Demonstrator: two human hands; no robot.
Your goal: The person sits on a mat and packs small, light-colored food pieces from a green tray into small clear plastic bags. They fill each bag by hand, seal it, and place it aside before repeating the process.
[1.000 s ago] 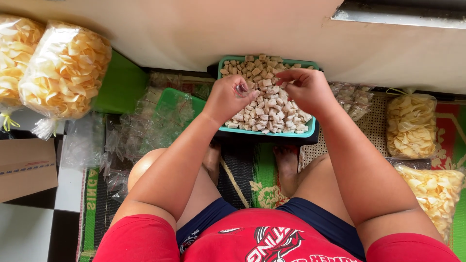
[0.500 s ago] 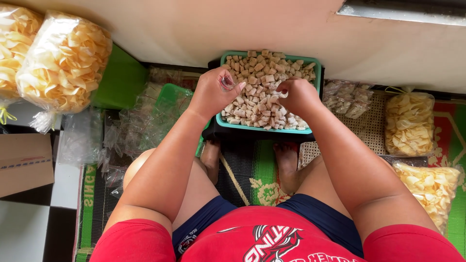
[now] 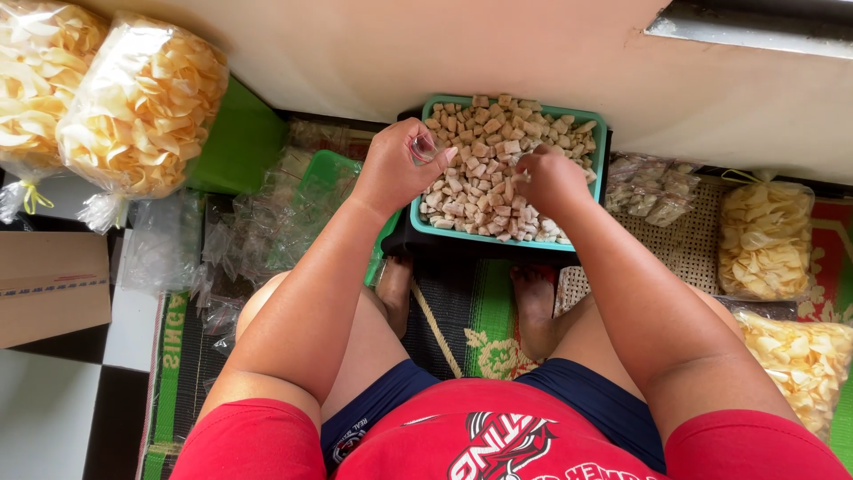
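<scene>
A teal tray [image 3: 593,133] full of small beige snack cubes [image 3: 487,151] sits in front of my knees. My left hand [image 3: 395,167] hovers at the tray's left edge and pinches a small clear plastic bag [image 3: 425,148] between thumb and fingers. My right hand [image 3: 551,178] rests down in the cubes at the tray's middle right, its fingers curled around some of them. My bare feet [image 3: 533,307] show below the tray on a patterned mat.
Large clear bags of yellow crackers [image 3: 133,116] lie at the upper left, more cracker bags [image 3: 764,240] at the right. A pile of empty small plastic bags [image 3: 258,231] and a green basket [image 3: 333,173] sit left of the tray. A cardboard box [image 3: 49,284] lies far left.
My left hand has lifted off the cubes and now holds the small clear bag at the tray's left edge. My right hand has dug into the cubes, and the view has shifted slightly.
</scene>
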